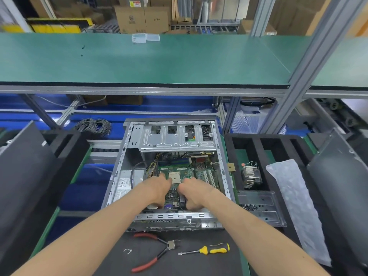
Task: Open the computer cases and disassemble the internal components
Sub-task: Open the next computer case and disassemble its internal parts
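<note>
Nearest me, red-handled pliers [154, 253] and a yellow screwdriver [209, 250] lie on the dark surface [199, 263] before the open computer case [119, 176], which lies on its side. Both hands are down inside on the motherboard [191, 172]: the left hand [158, 190] curls at its left edge, the right hand [194, 194] grips near the rear edge. The board looks light, thin and brittle, so I'd hold it by bare edges, not the bare socket [174, 177]. A removed heatsink [251, 175] sits to the right
</note>
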{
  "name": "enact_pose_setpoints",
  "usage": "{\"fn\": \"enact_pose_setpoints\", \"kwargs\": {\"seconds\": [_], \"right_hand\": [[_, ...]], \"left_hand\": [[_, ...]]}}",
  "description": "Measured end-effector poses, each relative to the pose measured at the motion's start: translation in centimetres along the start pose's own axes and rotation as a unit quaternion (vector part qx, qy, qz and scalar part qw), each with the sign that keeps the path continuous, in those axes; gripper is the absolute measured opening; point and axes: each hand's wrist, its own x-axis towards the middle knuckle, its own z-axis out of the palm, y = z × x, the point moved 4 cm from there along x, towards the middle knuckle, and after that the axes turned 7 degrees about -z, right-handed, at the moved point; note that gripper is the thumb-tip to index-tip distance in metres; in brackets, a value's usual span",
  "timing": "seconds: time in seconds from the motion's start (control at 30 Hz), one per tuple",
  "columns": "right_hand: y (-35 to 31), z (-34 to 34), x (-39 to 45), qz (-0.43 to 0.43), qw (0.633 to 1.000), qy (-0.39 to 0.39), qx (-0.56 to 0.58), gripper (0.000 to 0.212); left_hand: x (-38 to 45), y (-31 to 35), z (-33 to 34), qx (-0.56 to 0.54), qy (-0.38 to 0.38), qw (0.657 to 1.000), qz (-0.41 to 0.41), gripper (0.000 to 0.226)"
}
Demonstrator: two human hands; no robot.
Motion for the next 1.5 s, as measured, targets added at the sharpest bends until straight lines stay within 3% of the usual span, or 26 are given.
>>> {"fn": "enact_pose_setpoints", "kwargs": {"seconds": [0.17, 0.43, 0.63, 0.8, 1.1, 1.2, 1.5], "right_hand": [[0.7, -0.6, 0.1, 0.016, 0.998, 0.056, 0.026, 0.015], [1.1, -1.3, -0.4, 0.019, 0.987, 0.143, 0.075, 0.016], [1.6, -1.9, -1.1, 0.018, 0.981, 0.179, 0.071, 0.022], [0.8, -2.1, -1.1, 0.002, 0.985, 0.174, -0.011, 0.045], [-0.6, -2.8, -1.2, 0.026, 0.966, 0.256, -0.034, 0.04], [-1.1, -2.7, -1.6, 0.026, 0.964, 0.26, -0.039, 0.038], [-1.9, -3.2, -2.7, 0.029, 0.96, 0.276, -0.026, 0.038]], "left_hand": [[-0.3, 0.2, 0.0, 0.02, 0.038, 0.999, -0.023, 0.088], [-1.1, -0.1, -0.5, 0.058, 0.094, 0.993, -0.042, 0.069], [-2.2, -1.4, -1.8, 0.128, 0.196, 0.972, -0.018, 0.058], [-2.6, -3.5, -1.9, 0.039, 0.209, 0.977, 0.019, 0.052], [-3.5, -4.5, -1.7, -0.047, 0.271, 0.96, 0.043, 0.057], [-3.8, -4.3, -1.9, -0.036, 0.263, 0.964, 0.032, 0.06], [-5.0, -3.4, -2.7, 0.081, 0.264, 0.961, 0.005, 0.034]]}}
